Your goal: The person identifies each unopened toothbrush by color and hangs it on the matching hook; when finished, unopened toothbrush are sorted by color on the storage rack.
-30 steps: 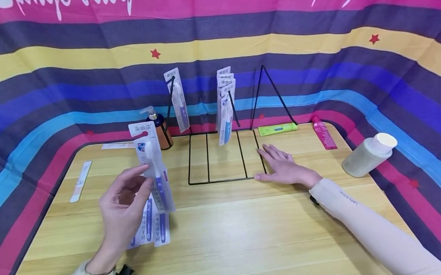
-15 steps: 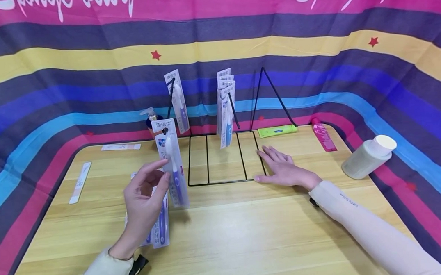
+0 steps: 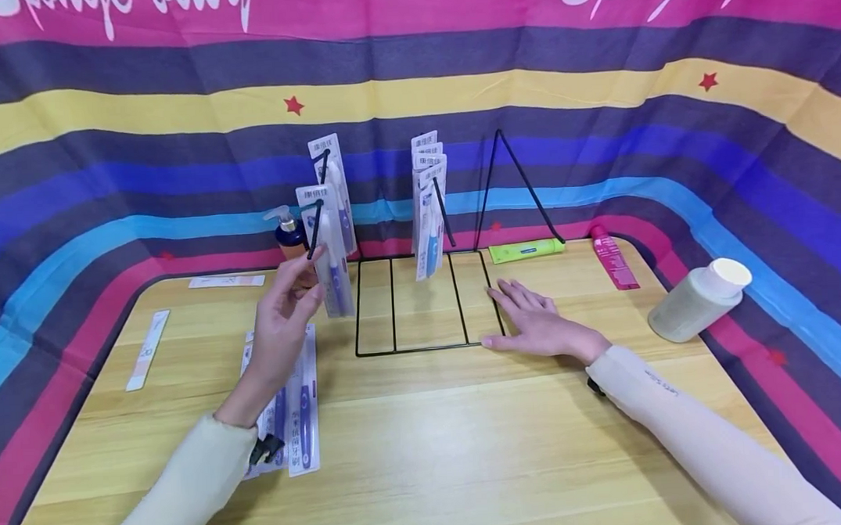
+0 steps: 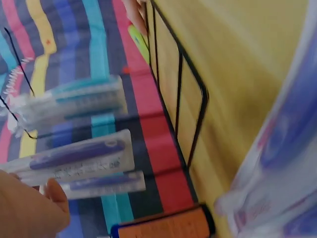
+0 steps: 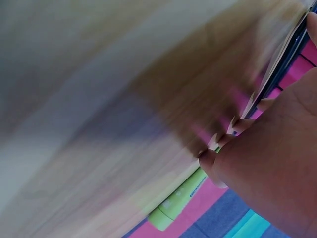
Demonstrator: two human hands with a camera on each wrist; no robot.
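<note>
My left hand (image 3: pixel 279 331) pinches the left edge of a packaged toothbrush (image 3: pixel 336 274), white card with a purple handle. The left prong of a black wire rack (image 3: pixel 413 350) passes through the hole near the card's top. Another purple packaged toothbrush (image 3: pixel 340 189) hangs behind it on that prong. In the left wrist view the thumb and fingers (image 4: pixel 57 196) sit at the edge of the held package (image 4: pixel 94 153). My right hand (image 3: pixel 536 316) rests with fingers spread on the right side of the rack's base.
Several packaged toothbrushes (image 3: pixel 430 242) hang on the middle prong. More purple ones (image 3: pixel 303 416) lie under my left forearm. Around the rack are a pump bottle (image 3: pixel 290 235), a green tube (image 3: pixel 527 250), a pink tube (image 3: pixel 614 260), a white-capped bottle (image 3: pixel 697 301) and thin sachets (image 3: pixel 148 350).
My left hand has carried the packaged toothbrush right, then forward onto the left prong, which now goes through its hole. The right hand has stayed in place on the rack.
</note>
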